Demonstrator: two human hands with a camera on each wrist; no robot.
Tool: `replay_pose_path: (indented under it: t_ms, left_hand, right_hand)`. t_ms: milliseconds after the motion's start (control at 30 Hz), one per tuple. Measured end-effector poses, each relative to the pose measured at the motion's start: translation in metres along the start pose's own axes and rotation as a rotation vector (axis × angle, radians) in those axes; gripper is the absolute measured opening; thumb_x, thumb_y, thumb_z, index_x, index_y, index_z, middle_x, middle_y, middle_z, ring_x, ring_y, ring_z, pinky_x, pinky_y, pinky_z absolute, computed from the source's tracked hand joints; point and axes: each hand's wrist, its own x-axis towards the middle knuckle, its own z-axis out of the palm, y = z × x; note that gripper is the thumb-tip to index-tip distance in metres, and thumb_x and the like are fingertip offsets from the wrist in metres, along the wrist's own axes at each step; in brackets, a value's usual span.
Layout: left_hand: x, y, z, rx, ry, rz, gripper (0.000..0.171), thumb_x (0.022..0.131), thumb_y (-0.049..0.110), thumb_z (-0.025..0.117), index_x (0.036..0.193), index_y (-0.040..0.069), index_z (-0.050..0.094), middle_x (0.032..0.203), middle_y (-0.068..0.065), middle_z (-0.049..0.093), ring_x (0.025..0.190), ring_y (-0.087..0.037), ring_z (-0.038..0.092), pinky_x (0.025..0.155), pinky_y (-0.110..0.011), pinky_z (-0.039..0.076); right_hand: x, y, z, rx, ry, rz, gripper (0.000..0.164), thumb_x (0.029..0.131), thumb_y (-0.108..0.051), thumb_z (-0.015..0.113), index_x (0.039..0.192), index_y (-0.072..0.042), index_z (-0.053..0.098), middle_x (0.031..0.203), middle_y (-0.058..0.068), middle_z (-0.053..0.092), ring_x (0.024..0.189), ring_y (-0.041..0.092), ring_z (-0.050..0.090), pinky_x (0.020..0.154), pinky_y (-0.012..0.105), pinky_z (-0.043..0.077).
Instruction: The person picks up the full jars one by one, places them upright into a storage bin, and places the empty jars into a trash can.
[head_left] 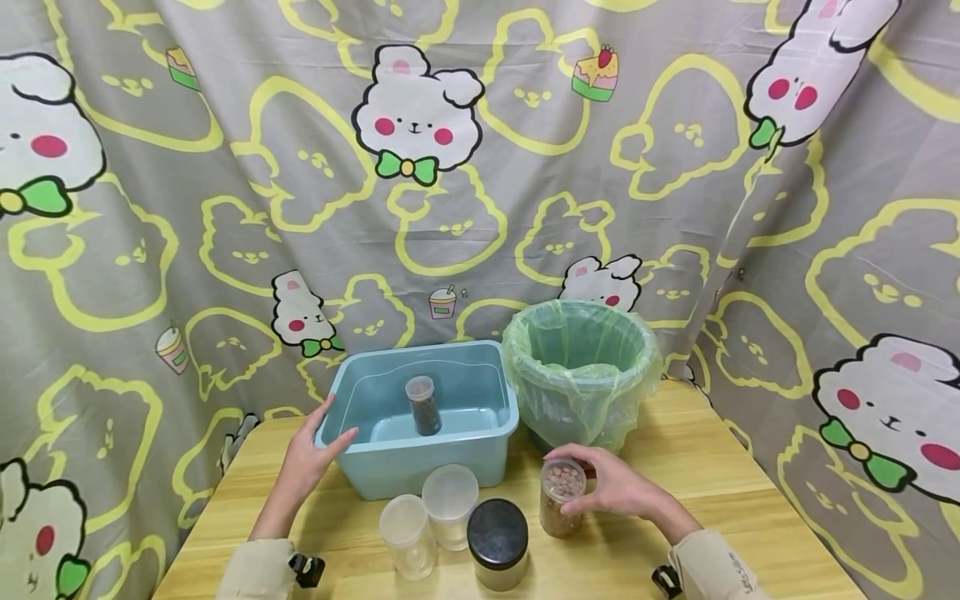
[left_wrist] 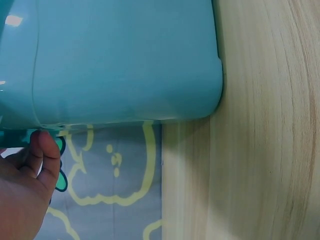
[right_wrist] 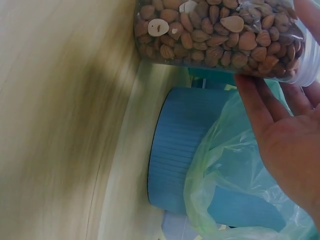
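My left hand [head_left: 311,454] holds the left end of a light blue plastic tub [head_left: 427,462], its fingers at the rim. From the left wrist view, bent fingers [left_wrist: 47,155] meet the edge of that tub. A clear jar of brown almond-like kernels [head_left: 561,508] stands at the right, and my right hand [head_left: 611,483] grips it near the top with thumb and fingers. The right wrist view shows the kernels through the jar's wall [right_wrist: 215,35], with the fingers round its lid end. Inside the tub is another clear jar with dark contents [head_left: 424,408].
Two clear jars with pale lids, a shorter one [head_left: 408,537] and another behind it [head_left: 450,504], stand before the tub. Beside them is a black-lidded jar [head_left: 498,542]. A bin lined with a green bag [head_left: 577,400] stands behind the right hand. A patterned curtain [head_left: 465,208] backs the wooden table [head_left: 697,467].
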Motion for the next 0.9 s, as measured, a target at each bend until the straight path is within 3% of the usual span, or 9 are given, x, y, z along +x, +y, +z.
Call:
replay_pose_path:
  t_ms: [100, 367, 567, 900]
  left_hand:
    - [0.001, 0.000, 0.000, -0.002, 0.003, 0.003, 0.088, 0.098, 0.041, 0.069, 0.167, 0.013, 0.022, 0.169, -0.027, 0.020, 0.154, -0.052, 0.021, 0.119, -0.074, 0.022]
    - [0.001, 0.000, 0.001, -0.001, 0.007, 0.021, 0.088, 0.098, 0.039, 0.070, 0.166, 0.012, 0.023, 0.168, -0.028, 0.021, 0.154, -0.052, 0.021, 0.118, -0.075, 0.021]
    - [0.001, 0.000, 0.000, -0.007, 0.003, 0.007, 0.088, 0.098, 0.040, 0.070, 0.167, 0.013, 0.022, 0.169, -0.027, 0.019, 0.154, -0.052, 0.020, 0.119, -0.075, 0.021]
    - [0.002, 0.000, 0.000, -0.005, 0.004, 0.002, 0.088, 0.098, 0.040, 0.070, 0.167, 0.012, 0.022, 0.169, -0.028, 0.020, 0.154, -0.052, 0.021, 0.118, -0.075, 0.022]
  right_hand:
    - [0.000, -0.002, -0.002, -0.007, 0.012, -0.006, 0.070, 0.073, -0.039, 0.093, 0.136, -0.030, 0.063, 0.132, -0.008, 0.067, 0.121, 0.012, 0.061, 0.104, 0.031, 0.049]
    - [0.002, -0.012, -0.009, -0.014, 0.033, -0.054, 0.071, 0.075, -0.036, 0.093, 0.137, -0.023, 0.063, 0.131, -0.007, 0.067, 0.118, 0.012, 0.062, 0.102, 0.031, 0.051]
    - [0.005, -0.030, -0.016, -0.022, 0.041, -0.082, 0.072, 0.075, -0.038, 0.093, 0.138, -0.023, 0.062, 0.130, -0.009, 0.067, 0.116, 0.011, 0.063, 0.101, 0.031, 0.051]
    - [0.014, -0.063, -0.038, -0.010, 0.067, -0.159, 0.071, 0.076, -0.035, 0.092, 0.138, -0.024, 0.062, 0.132, -0.002, 0.068, 0.116, 0.016, 0.065, 0.100, 0.031, 0.054]
